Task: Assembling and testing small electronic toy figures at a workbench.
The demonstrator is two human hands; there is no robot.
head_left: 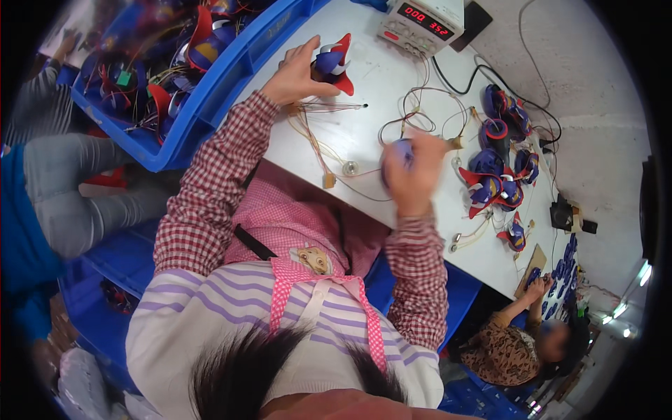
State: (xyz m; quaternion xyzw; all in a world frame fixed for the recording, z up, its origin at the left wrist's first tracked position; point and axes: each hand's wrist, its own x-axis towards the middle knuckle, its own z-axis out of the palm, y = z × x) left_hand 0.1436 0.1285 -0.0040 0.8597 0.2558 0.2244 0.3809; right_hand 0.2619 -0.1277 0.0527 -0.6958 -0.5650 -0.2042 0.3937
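Observation:
My left hand [295,75] is wrapped round the side of a purple toy shell [327,63] with red fins and white trim, at the table's far left. Thin wires trail from below this hand across the white table [364,129], leading to a small connector [329,180] and a small round clear piece [351,168]. My right hand [418,175], smeared by motion, is closed about a rounded purple shell part [397,159] in the middle. Its fingertips are too blurred to make out.
A blue crate [203,105] full of wired toy shells stands at the left. A power supply [422,24] with leads sits at the back. Several purple and red toy shells [486,175] lie at the right. Another person [514,343] works farther right; someone [77,189] stands at left.

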